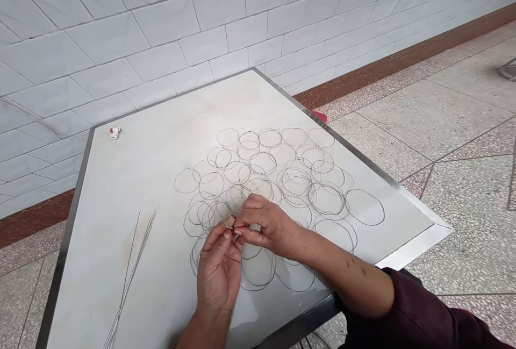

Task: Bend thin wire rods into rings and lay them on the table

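Note:
My left hand (220, 271) is raised just over the near part of the table, thumb and fingers pinched together. Against its fingertips, my right hand (270, 222) reaches in from the right, also closed in a pinch. Between the fingertips a short bit of thin metal wire (229, 226) shows; the rest of it is hidden or blends into the rings behind. Under and beyond both hands lie several thin wire rings (365, 190), loosely overlapping on the white tabletop. Left of my hands, several straight wires (134, 271) lie in a narrow bundle, slightly fanned at the far end.
The white table (161, 123) has a metal edge and stands by a tiled wall (217, 5). A small red-and-white object (115, 133) sits at its far left corner. Something red (318, 116) shows beyond the right edge. Speckled floor (471, 220) lies to the right.

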